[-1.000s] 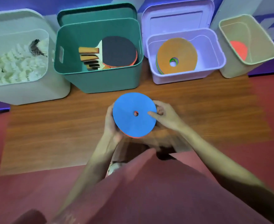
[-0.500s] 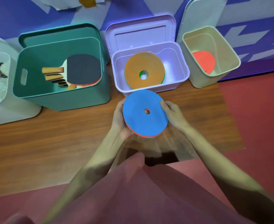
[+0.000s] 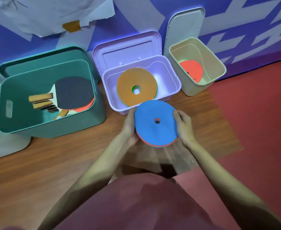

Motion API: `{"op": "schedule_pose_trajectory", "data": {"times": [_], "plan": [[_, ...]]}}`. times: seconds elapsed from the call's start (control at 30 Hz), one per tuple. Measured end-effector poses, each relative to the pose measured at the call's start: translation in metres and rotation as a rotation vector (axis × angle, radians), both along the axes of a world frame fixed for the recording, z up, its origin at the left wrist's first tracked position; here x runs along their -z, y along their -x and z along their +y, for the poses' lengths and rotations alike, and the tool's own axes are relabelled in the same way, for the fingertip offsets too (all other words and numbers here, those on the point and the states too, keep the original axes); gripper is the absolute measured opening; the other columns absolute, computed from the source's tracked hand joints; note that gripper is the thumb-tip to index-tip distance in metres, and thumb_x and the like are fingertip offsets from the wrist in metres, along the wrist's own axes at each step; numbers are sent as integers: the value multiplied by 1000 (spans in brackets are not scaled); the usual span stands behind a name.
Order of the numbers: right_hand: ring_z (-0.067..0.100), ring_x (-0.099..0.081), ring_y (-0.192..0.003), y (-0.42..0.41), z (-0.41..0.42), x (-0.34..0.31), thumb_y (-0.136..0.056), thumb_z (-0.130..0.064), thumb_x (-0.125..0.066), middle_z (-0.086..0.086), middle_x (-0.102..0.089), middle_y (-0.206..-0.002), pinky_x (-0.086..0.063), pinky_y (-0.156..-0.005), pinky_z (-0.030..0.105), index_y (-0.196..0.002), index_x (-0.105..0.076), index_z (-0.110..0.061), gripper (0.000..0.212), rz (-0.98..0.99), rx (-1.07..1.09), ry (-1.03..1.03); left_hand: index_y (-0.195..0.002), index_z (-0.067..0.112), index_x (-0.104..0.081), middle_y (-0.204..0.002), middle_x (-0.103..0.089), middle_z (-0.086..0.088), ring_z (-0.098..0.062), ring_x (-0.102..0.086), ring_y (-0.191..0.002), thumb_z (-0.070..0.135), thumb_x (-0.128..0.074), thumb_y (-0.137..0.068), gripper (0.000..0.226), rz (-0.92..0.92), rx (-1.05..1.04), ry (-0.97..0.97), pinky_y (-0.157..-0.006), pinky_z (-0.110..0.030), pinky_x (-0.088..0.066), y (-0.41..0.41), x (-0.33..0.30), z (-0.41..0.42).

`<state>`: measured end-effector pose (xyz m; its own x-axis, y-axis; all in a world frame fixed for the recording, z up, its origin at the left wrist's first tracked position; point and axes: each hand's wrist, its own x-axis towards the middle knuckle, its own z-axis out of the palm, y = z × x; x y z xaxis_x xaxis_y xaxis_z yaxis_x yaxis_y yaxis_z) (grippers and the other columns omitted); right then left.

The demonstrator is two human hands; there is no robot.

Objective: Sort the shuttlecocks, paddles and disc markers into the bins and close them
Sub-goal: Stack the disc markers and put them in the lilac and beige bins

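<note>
At centre frame, the left hand (image 3: 130,128) and the right hand (image 3: 183,126) clasp a small stack of disc markers (image 3: 156,123), blue on top with a red edge beneath, fingers curled round opposite rims. The stack hovers over the wooden floor panel (image 3: 70,163), overlapping the near rim of the open lilac bin (image 3: 174,80), which holds orange and green discs (image 3: 136,87). To its left, the green bin (image 3: 50,128) contains paddles (image 3: 73,93); at upper right, a beige bin (image 3: 217,77) holds a red disc (image 3: 192,70).
</note>
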<state>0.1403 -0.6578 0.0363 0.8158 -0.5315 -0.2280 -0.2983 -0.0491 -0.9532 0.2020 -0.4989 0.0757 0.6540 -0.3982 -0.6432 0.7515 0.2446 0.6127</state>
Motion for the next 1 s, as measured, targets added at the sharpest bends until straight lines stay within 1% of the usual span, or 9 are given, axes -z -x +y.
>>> {"op": "schedule_pose_trajectory", "data": {"times": [0.13, 0.23, 0.43, 0.5, 0.67, 0.73, 0.8, 0.9, 1.0], "plan": [[12, -52, -82, 5, -6, -2, -97, -10, -46, 6, -62, -89, -42, -72, 24, -96, -64, -2, 20, 4, 20, 81, -117, 17, -63, -112, -70, -1, -17, -66, -100, 39, -34, -100, 40, -47, 59, -113, -77, -29, -56, -1, 10, -3], [9, -52, -81, 4, -19, -6, -94, -19, -48, 5, -63, -88, -42, -70, 22, -94, -65, -3, 23, 6, 19, 112, -102, 26, -69, -105, -71, 6, -17, -65, -96, 49, -40, -95, 37, -98, 154, -262, -81, -32, -50, -4, 14, -14], [6, -54, -78, -16, -56, -23, -88, -31, -44, 4, -63, -89, -42, -68, 16, -97, -65, -3, 37, -36, 43, 187, -76, 15, -60, -47, -56, 8, -5, -47, -39, 34, -27, -105, 47, -319, 210, -396, -38, -13, -34, -33, 1, -41], [4, -51, -75, -27, -71, -29, -90, -28, -46, 6, -62, -86, -40, -65, 16, -95, -65, 0, 34, -56, 64, 191, -71, 12, -52, -39, -47, 10, -10, -45, -41, 29, -35, -104, 40, -312, 214, -381, -37, -13, -35, -42, -8, -53], [-6, -39, -51, -58, -129, -40, -98, -17, -48, -2, -47, -65, -32, -54, 20, -73, -53, -10, 27, -44, 34, 187, -92, -3, -54, -83, -48, -14, -19, -45, -67, -6, -39, -96, 16, -513, 417, -399, -52, -18, -44, -73, -33, -97], [-2, -33, -47, -72, -154, -55, -94, -26, -49, -3, -40, -60, -27, -51, 24, -65, -44, -11, 33, -47, 12, 216, -93, -5, -55, -84, -45, -14, -20, -45, -71, -12, -38, -90, 19, -643, 489, -497, -58, -23, -45, -96, -43, -124], [-4, -38, -45, -90, -181, -68, -95, -18, -50, -13, -40, -54, -30, -49, 17, -63, -43, -16, 33, -55, -2, 246, -92, -13, -58, -81, -46, -11, -19, -46, -73, -6, -40, -84, 21, -741, 514, -592, -65, -29, -48, -125, -53, -154], [-3, -50, -63, -115, -218, -80, -92, -14, -54, -9, -50, -69, -36, -64, 18, -91, -55, -12, 3, -38, -52, 322, -95, -10, -61, -78, -48, -8, -19, -43, -71, 12, -36, -66, 44, -894, 500, -722, -65, -31, -39, -169, -61, -196], [16, -51, -83, -137, -246, -78, -89, -21, -60, 4, -55, -89, -36, -69, 26, -104, -55, -4, 23, 42, -104, 401, -89, 1, -63, -78, -52, -5, -21, -45, -72, 5, -34, -70, 35, -949, 548, -810, -60, -29, -37, -199, -66, -229]]}}
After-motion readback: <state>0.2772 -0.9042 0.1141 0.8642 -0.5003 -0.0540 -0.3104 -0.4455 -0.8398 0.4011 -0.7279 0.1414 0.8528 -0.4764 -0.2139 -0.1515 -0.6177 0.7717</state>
